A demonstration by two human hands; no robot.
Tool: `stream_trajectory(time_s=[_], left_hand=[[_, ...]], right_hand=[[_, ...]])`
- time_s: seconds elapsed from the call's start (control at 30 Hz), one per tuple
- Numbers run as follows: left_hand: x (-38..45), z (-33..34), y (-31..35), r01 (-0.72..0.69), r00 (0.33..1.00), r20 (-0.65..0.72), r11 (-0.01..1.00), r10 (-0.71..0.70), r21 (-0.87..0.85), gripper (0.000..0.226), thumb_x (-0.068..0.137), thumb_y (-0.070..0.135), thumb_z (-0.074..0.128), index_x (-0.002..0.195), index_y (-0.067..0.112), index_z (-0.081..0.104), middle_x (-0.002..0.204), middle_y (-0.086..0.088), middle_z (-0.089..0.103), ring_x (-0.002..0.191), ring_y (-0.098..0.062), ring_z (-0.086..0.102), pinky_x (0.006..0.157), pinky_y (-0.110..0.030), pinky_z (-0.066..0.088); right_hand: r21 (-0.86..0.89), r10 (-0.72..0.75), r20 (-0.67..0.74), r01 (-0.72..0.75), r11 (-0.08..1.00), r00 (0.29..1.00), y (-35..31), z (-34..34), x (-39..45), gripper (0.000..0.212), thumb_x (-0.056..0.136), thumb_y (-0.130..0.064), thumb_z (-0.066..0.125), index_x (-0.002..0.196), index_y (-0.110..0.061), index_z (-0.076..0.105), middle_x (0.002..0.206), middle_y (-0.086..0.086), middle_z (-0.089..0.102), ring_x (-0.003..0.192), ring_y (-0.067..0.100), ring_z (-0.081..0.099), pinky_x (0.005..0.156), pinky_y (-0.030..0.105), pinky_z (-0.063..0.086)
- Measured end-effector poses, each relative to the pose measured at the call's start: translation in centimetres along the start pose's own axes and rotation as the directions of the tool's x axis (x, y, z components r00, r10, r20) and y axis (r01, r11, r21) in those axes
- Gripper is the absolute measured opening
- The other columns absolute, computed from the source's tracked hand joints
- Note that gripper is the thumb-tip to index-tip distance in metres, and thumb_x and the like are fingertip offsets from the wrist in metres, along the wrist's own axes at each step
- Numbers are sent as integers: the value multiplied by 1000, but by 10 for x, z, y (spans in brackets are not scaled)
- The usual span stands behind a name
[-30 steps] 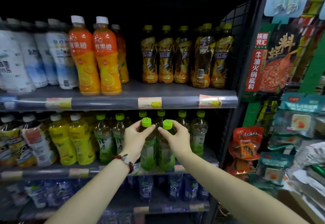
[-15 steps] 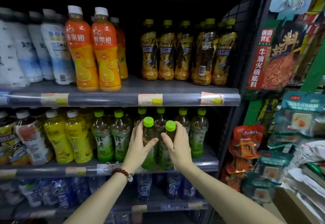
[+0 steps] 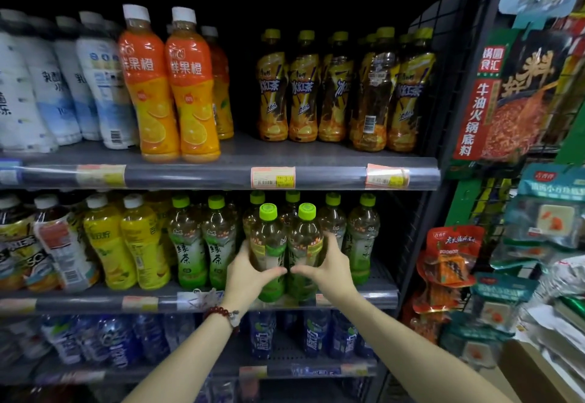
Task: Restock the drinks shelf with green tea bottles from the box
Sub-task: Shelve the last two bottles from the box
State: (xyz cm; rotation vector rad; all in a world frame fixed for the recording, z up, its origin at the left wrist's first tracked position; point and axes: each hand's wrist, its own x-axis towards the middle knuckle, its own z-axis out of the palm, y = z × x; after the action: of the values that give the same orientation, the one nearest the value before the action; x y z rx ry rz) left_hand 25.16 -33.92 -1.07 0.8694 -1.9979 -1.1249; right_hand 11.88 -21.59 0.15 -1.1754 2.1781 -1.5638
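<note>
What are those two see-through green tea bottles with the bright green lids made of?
The two green tea bottles look like clear, glossy plastic: the brownish tea shows through and light glints off them. Their bright green caps look like matte, ridged plastic. The left hand and right hand each grip one.

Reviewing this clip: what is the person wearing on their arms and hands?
Both forearms are bare as far as the frame shows, with no sleeves and no gloves. The left hand has a bracelet of dark red round beads at the wrist, with a small pale charm hanging from it. The right hand and its wrist carry nothing visible.
</note>
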Motion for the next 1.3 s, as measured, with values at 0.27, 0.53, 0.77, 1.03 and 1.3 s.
stream_trajectory(time_s=[0.27,0.53,0.77,1.03,1.3], left_hand=[[-9,10,-8,-7,992,-125,984,30,177,75,60,38,86,123,13,53,116,-6,56,109,-22,55,88,-22,39],[7,5,0,61,988,-149,994,-47,92,56,67,24,84,113,12,53,114,-7,65,109,-24,60,88,-27,45],[21,10,2,91,985,-151,996,-86,23,54,72,23,81,115,8,51,118,-10,62,113,-26,58,93,-31,46],[22,25,-2,136,981,-140,990,-132,22,67,73,24,80,125,1,46,128,-17,57,122,-31,53,102,-41,46],[24,16,-10,126,990,-67,992,-124,22,77,73,27,80,136,8,39,129,-11,59,121,-28,56,101,-39,47]], right_hand=[[-41,20,-120,-25,999,993,10,24,-7,56,66,-31,86,111,-29,52,94,-24,61,85,-10,56,72,-1,42],[-25,36,-128,-40,999,991,5,36,6,57,69,-29,84,116,-22,53,98,-15,62,92,1,58,78,5,42],[-2,90,-155,-91,996,984,1,43,23,54,72,-25,82,117,-19,52,95,-14,58,88,2,55,72,4,39],[18,137,-194,-136,991,971,9,50,23,51,75,-23,80,115,-16,51,98,-5,61,90,10,56,82,20,46],[-17,117,-170,-122,992,978,17,46,24,51,72,-29,82,114,-19,53,97,-11,60,93,6,57,84,18,45]])
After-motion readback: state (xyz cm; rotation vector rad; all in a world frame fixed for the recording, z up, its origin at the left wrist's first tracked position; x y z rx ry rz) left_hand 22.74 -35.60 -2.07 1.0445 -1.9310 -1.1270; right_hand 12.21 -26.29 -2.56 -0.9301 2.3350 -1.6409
